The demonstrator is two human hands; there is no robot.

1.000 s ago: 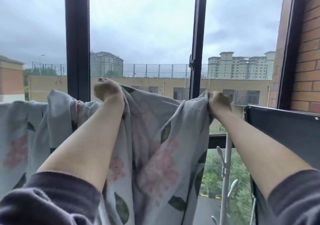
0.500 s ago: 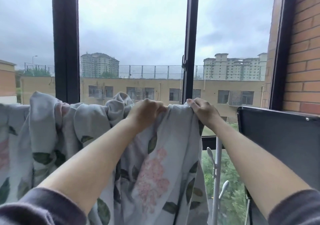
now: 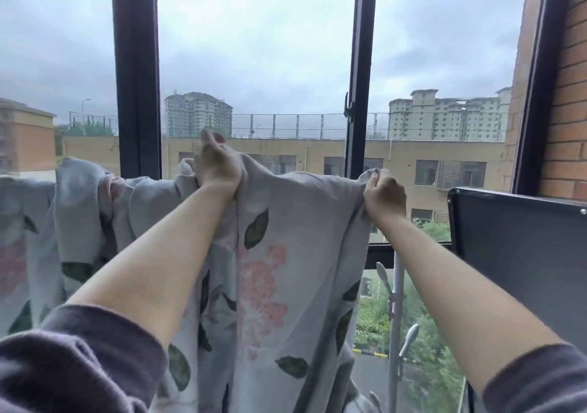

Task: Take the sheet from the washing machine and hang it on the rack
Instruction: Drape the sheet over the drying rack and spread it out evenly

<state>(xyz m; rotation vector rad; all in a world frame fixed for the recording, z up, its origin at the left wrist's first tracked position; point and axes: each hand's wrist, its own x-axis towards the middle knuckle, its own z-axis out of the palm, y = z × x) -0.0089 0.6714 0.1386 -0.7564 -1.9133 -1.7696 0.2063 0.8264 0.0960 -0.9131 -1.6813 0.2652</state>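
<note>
Sheet [image 3: 295,254], grey with pink flowers and green leaves, hangs across the centre and left of the frame before the window frame [image 3: 136,73]. Left hand [image 3: 217,166] grips a bunched fold at its top edge, fingers curled. Right hand [image 3: 385,194] pinches the right corner, fingers closed. A white rack pole [image 3: 396,317] stands at lower right.

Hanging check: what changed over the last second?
From half a second ago, the left hand moved left and up, pulling up a fold of the sheet; the right hand shifted slightly right, so the sheet between them is stretched flatter. Both hands still grip the sheet; its left part stays bunched.
</note>
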